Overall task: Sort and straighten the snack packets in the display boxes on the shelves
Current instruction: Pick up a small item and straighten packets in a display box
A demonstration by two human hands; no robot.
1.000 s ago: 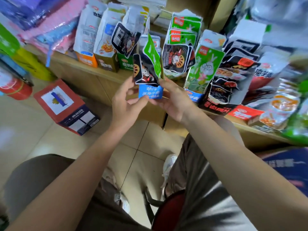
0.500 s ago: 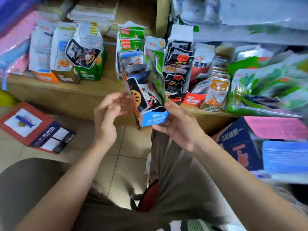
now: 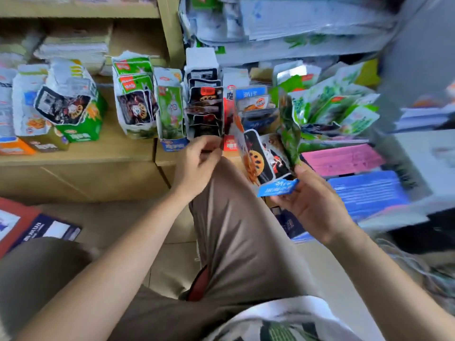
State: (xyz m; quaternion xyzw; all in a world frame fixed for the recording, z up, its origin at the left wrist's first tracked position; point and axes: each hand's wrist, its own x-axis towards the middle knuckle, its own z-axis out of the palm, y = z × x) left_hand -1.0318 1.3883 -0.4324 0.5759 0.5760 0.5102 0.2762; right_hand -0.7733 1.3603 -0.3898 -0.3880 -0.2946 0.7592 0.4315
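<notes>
My right hand grips a small blue display box by its base, held off the shelf and tilted left. Black lotus-root snack packets stand in it, with one green packet sticking up on its right side. My left hand is apart from the box, over my knee at the wooden shelf's front edge. Its fingers are curled just below a tall box of black packets; blur hides whether they pinch anything.
More display boxes line the shelf: a green one, a white-green one and a rabbit-print one. Loose green packets pile at the right above pink and blue cartons. A red box lies on the floor.
My left hand let go of the blue box and moved to the shelf edge. My right hand carried the box rightward and lower. The view swung to the right.
</notes>
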